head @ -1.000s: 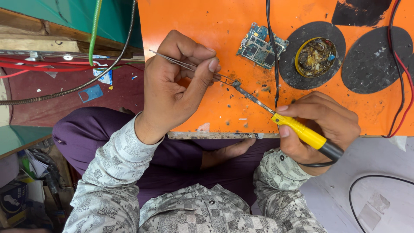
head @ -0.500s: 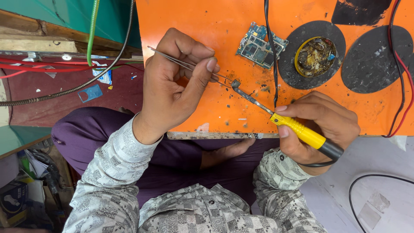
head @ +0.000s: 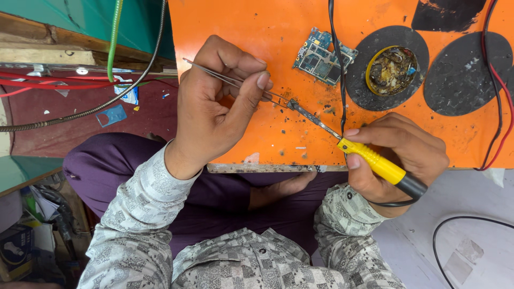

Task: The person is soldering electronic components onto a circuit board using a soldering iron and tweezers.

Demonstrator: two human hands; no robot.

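My left hand pinches a pair of metal tweezers, their tips reaching right onto the orange work mat. My right hand grips a soldering iron with a yellow handle. Its dark metal tip points up-left and meets the tweezer tips over a tiny part on the mat. A small blue-green circuit board lies on the mat beyond the tools, partly crossed by a black cable.
A round yellow-rimmed tin of dirty residue sits on a black disc, with another black disc to its right. Red and black wires run down the right side. A metal flexible hose and green cable hang at the left.
Both hands hold almost still; the tweezers and iron tip stay together at the same spot on the mat.
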